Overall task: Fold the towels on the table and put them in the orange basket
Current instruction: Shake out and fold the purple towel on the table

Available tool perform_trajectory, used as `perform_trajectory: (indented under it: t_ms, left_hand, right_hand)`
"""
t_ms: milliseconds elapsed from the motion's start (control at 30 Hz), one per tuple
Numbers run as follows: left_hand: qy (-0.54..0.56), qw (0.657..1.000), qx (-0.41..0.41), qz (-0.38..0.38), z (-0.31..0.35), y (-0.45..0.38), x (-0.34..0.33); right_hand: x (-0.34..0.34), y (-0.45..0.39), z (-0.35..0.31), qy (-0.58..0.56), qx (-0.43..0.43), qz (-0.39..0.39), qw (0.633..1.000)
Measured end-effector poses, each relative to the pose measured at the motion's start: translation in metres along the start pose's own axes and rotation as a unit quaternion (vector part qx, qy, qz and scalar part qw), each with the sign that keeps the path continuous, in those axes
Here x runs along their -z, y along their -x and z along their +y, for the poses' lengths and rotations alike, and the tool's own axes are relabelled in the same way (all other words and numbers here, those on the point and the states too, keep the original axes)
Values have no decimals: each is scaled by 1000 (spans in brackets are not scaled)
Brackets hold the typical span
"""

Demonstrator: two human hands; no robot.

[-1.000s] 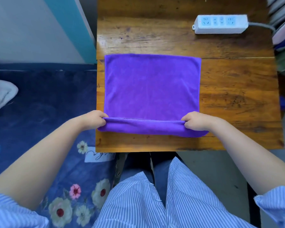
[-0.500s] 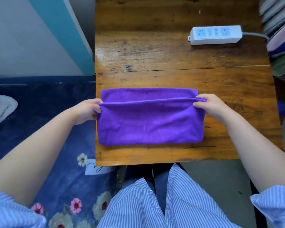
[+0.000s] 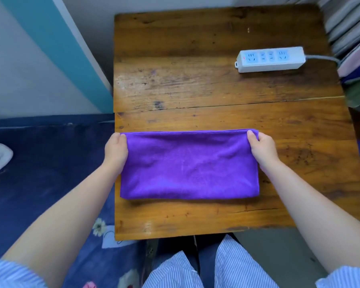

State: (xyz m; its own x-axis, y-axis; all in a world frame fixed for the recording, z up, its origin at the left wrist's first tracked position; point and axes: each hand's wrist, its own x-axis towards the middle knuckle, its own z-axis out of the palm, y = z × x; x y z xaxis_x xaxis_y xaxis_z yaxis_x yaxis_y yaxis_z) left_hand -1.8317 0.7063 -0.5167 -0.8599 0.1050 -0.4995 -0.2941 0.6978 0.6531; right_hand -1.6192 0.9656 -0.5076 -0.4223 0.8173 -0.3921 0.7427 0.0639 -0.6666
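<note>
Left hand (image 3: 115, 149): at the far left corner of the purple towel (image 3: 189, 165), thumb on top of the cloth, fingers curled down over the short edge; corner pinched. Right hand (image 3: 261, 146): at the far right corner, thumb laid on the upper surface, remaining fingers wrapped round the edge and hidden beneath; corner gripped. Both forearms extended from the near side, one along each short end of the towel.

Towel: folded in half into a long, low rectangle, lying flat on the wooden table (image 3: 216, 100), in the near half of the top. Open edges aligned along the far side, between the two hands; fold along the near side, set back from the near table edge. Left short end level with the table's left edge; right short end well inside the right edge. Surface smooth, with slight creasing near the right hand.

White power strip (image 3: 271, 59): far right of the table, well apart from the towel, grey cable leading off to the right. Stack of folded cloth (image 3: 355, 50): beyond the right edge of the table. Orange basket: cannot be located in this view.
</note>
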Motion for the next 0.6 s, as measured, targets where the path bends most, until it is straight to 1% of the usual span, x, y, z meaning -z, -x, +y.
perform_trajectory:
  t_ms: [67,167,267,367,467,500,533,567,600]
  left_hand:
    - [-56,997,-38,36,-1,2,-7]
    - [-107,991,-43,67,4,5,-12]
    - [-174,980,-49,82,3,4,-14]
    - [-227,969,-54,77,-2,4,-14]
    - [-221,970,-53,87,-3,5,-12]
    - [-208,971,-62,98,-2,6,-11]
    - [-204,969,-89,111,-3,10,-10]
    - [-211,959,-144,119,-3,16,-10]
    - [-225,943,-219,111,-4,24,-11]
  right_hand:
    - [-4,-2,-2,71,1,21,997]
    - [-8,-4,-8,148,-8,42,988]
    - [-11,-8,-7,219,-14,53,974]
    - [-14,-8,-2,249,-18,67,966]
    - [-14,-3,-2,231,-19,114,966]
    - [-14,0,-4,221,-9,136,966]
    - [-13,6,-5,218,20,156,963]
    - [-15,13,-8,218,75,169,958]
    - [-19,21,-11,222,148,169,949]
